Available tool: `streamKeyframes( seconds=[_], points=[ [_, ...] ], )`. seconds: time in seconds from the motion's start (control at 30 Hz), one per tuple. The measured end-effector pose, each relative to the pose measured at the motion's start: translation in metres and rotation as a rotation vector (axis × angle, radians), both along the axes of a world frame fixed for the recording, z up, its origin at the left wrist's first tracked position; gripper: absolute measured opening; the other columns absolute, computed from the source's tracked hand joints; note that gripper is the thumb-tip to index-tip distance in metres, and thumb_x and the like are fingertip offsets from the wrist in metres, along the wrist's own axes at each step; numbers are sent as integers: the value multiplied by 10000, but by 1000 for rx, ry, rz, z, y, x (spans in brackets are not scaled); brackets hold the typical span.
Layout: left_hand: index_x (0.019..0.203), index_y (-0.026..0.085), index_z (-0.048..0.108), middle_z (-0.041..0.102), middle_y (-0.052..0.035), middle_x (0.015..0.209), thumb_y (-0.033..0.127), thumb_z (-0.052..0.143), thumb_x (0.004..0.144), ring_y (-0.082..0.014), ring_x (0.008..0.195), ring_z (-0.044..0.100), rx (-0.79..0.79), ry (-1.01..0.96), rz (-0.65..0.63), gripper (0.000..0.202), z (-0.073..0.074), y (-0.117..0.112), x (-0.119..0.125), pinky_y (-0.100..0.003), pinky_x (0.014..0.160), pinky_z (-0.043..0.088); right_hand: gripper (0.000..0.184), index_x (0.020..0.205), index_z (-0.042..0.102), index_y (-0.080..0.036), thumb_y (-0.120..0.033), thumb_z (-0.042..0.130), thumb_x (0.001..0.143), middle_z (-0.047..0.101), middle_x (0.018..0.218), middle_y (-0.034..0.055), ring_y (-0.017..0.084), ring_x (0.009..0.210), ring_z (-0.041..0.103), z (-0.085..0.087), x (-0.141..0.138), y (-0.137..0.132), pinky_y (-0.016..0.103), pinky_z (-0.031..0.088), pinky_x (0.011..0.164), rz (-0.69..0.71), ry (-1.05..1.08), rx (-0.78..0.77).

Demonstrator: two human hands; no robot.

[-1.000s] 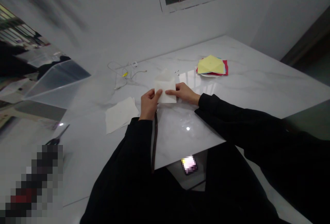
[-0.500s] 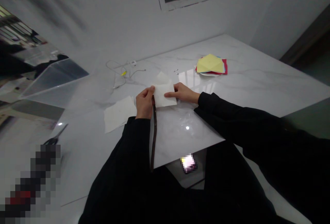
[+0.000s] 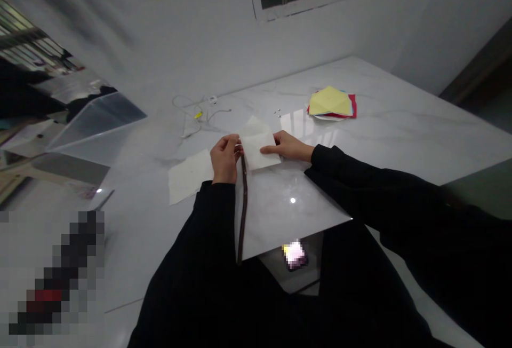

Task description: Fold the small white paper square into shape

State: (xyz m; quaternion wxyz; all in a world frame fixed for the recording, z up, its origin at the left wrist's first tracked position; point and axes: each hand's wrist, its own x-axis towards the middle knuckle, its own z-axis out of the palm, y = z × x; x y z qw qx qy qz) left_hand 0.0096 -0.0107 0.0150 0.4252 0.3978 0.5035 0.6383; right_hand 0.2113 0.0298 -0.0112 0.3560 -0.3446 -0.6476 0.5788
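Note:
A folded sheet of white paper [image 3: 258,145] lies on the marble table, its flap pointing up and away from me. My right hand [image 3: 287,146] holds its right side, with the fingers resting on the paper. My left hand [image 3: 226,158] grips the upper end of a narrow dark brown strap [image 3: 242,209] at the sheet's left edge. The strap runs down toward me over the table edge. A second white sheet [image 3: 190,176] lies just left of my left hand, partly under my sleeve.
A stack of coloured paper [image 3: 331,102] and small metal studs [image 3: 276,112] lie beyond my hands on the white marble table [image 3: 384,140]. A white cable [image 3: 188,116] lies far left. A clear acrylic box [image 3: 98,126] stands past the table's left side.
The white sheet has turned slightly and shifted right under my hands. More of the strap's upper end now shows beside my left hand. The whole view has shifted a little.

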Motion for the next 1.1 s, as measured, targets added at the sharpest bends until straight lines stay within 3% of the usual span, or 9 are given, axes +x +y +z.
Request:
streamKeyframes(
  seconds=[0.1, 0.2, 0.33, 0.43, 0.6, 0.77, 1.1],
  points=[
    [936, 198, 693, 705, -23, 915, 485, 928, 672, -102, 718, 640, -24, -22, -37, 455, 2, -1, -1, -217, 669, 511, 244, 897, 771, -120, -334, 859, 821, 775, 890, 81, 155, 740, 662, -1, -3, 2, 268, 525, 672, -122, 144, -116],
    [1070, 203, 708, 729, -53, 1005, 521, 934, 678, -135, 796, 693, -52, -13, -186, 553, 3, -4, 4, -264, 755, 558, 289, 1001, 755, -150, -381, 840, 850, 792, 1042, 98, 164, 843, 707, -3, -5, 3, 272, 555, 726, -270, 339, -242],
    [1049, 180, 737, 743, -51, 914, 466, 961, 655, -157, 796, 702, -36, 66, -312, 536, -2, -8, 14, -301, 799, 581, 334, 1015, 745, -164, -414, 860, 826, 784, 1048, 86, 169, 861, 707, -3, -10, -1, 293, 564, 752, -369, 376, -227],
    [992, 167, 767, 771, -69, 908, 440, 958, 653, -172, 789, 702, -18, 113, -278, 476, -7, -8, 17, -319, 785, 591, 364, 964, 739, -159, -459, 870, 805, 768, 945, 77, 174, 811, 687, 0, -14, -8, 292, 540, 699, -354, 310, -151],
    [1013, 156, 785, 809, -103, 1007, 430, 947, 663, -247, 957, 756, 2, 37, -252, 473, -6, -8, 16, -384, 873, 614, 386, 986, 733, -160, -434, 877, 756, 759, 929, 72, 164, 771, 646, 4, -16, -16, 263, 471, 603, -378, 256, -101],
    [1017, 155, 783, 811, -124, 1045, 423, 959, 652, -273, 1016, 764, -21, -2, -301, 487, -6, -9, 19, -437, 940, 615, 413, 1012, 729, -156, -434, 871, 743, 760, 983, 80, 158, 779, 635, 4, -18, -20, 260, 456, 595, -369, 282, -138],
    [993, 132, 769, 801, -140, 1019, 344, 929, 620, -303, 1017, 760, -46, 10, -193, 458, -10, -6, 16, -429, 907, 607, 388, 1074, 669, -192, -394, 830, 783, 753, 1043, 61, 162, 852, 653, 0, -6, -2, 251, 494, 639, -457, 241, -64]
  ],
)
